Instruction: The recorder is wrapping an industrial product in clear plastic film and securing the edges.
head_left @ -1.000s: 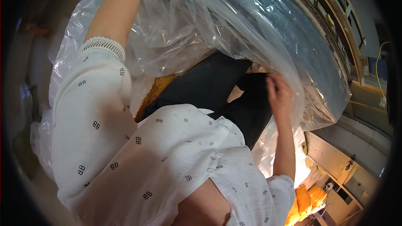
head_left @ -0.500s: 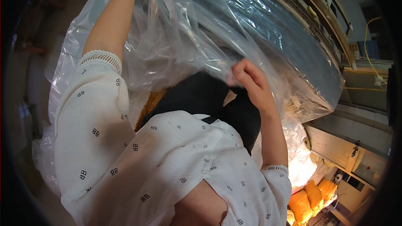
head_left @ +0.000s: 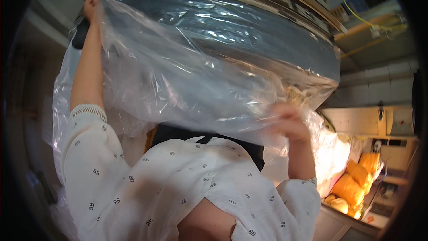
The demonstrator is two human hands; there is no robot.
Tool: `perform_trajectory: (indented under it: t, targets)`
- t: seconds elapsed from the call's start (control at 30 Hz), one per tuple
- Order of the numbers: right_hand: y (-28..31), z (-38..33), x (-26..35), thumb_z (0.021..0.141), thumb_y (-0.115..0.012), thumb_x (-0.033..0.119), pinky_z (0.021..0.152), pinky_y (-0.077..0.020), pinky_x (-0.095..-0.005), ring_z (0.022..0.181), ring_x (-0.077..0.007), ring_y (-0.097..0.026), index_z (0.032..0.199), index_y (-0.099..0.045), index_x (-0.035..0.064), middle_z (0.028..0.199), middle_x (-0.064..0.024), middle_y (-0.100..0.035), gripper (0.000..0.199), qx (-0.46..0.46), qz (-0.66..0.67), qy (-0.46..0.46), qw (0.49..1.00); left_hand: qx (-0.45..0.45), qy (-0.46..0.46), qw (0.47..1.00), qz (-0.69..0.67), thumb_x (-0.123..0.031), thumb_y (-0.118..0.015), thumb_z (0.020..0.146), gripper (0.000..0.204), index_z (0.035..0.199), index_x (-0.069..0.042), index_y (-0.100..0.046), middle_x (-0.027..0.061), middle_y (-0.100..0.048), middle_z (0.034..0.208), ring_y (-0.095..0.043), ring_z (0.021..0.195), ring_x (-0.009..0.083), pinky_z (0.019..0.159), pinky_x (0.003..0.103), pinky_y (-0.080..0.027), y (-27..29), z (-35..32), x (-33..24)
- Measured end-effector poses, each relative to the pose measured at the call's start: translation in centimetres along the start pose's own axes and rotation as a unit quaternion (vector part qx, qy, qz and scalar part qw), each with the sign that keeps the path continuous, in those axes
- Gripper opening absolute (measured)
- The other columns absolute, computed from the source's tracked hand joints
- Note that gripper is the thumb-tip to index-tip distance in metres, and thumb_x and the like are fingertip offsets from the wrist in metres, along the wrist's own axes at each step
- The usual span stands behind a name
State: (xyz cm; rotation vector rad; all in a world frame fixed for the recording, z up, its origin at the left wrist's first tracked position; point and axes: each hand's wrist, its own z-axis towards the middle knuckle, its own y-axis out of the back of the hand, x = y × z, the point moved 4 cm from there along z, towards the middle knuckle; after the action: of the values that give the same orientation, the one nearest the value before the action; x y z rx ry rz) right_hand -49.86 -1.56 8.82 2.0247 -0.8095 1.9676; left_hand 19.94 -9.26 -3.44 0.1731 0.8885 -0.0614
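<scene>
Left hand [head_left: 91,8] raised at upper left, fingers closed on the far left end of a clear plastic sheet [head_left: 165,78]. Sheet spreads from there in creased folds across in front of the white patterned shirt [head_left: 156,187], its near edge passing over the black trousers [head_left: 178,134]. Right hand [head_left: 289,122] at the sheet's right-hand end; motion blur (fingers badly smeared), so cannot tell whether they grip or merely touch. Beyond the sheet: a glossy blue-grey surface [head_left: 267,33]. To the right, brightly lit orange bundles [head_left: 354,183]; at upper right, a yellow cord [head_left: 351,10]
</scene>
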Motion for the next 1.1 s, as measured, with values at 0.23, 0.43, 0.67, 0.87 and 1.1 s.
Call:
perform_trajectory:
  t: [0.23,0.43,0.67,0.87,1.1]
  targets:
    - [3.4,-5.7,12.5,0.081,-0.062,0.035,0.102,-0.0304,-0.0418,0.124,-0.0217,-0.037,0.137,-0.029,0.0077,0.144,-0.0062,-0.025,0.070,-0.158,-0.051,0.550,0.819,0.064,-0.010,0.995,0.077,-0.018,-0.061,0.081,0.020,0.089,0.000,-0.061,0.0102,-0.064,0.083,-0.059,0.074,0.0213,0.069,0.031,-0.046,2.1,4.7,7.7]
    - [0.1,-9.1,-12.0,0.073,-0.060,0.006,0.070,-0.0441,-0.0369,0.074,-0.0292,-0.055,0.085,-0.056,0.0017,0.075,-0.0143,-0.055,0.013,-0.196,-0.353,-0.006,0.915,0.086,-0.028,0.994,0.060,-0.021,-0.056,0.081,0.021,0.088,-0.003,-0.061,0.0114,-0.063,0.080,-0.059,0.069,0.0219,0.067,0.032,-0.046,0.0,6.6,8.0]
    - [9.9,-32.3,11.4,0.081,-0.057,0.004,0.063,-0.0470,-0.0280,0.073,-0.0182,-0.062,0.099,-0.063,0.0134,0.087,-0.0044,-0.065,0.021,-0.699,-0.639,-0.023,0.319,0.093,-0.137,0.985,0.045,-0.020,-0.054,0.085,0.020,0.090,-0.001,-0.056,0.0084,-0.059,0.081,-0.055,0.073,0.0203,0.069,0.030,-0.043,-3.1,-2.8,-4.9]
    - [16.1,-31.1,30.0,0.085,-0.053,0.032,0.072,-0.0461,-0.0365,0.091,-0.0259,-0.060,0.109,-0.055,0.0144,0.108,-0.0074,-0.060,0.030,-0.654,-0.754,0.045,0.041,0.004,0.021,1.000,-0.016,-0.017,-0.052,0.081,0.023,0.092,0.003,-0.058,0.0127,-0.060,0.086,-0.056,0.077,0.0214,0.072,0.030,-0.044,-6.7,-7.7,-8.6]
    - [17.9,-12.8,6.0,0.071,-0.071,0.034,0.086,-0.0383,-0.0365,0.105,-0.0254,-0.049,0.109,-0.053,0.0082,0.114,-0.0094,-0.051,0.050,-0.516,-0.784,0.084,0.335,-0.062,0.101,0.964,0.239,-0.019,-0.045,0.077,0.031,0.081,0.004,-0.066,0.0204,-0.065,0.077,-0.062,0.069,0.0347,0.061,0.042,-0.048,8.9,4.4,5.5]
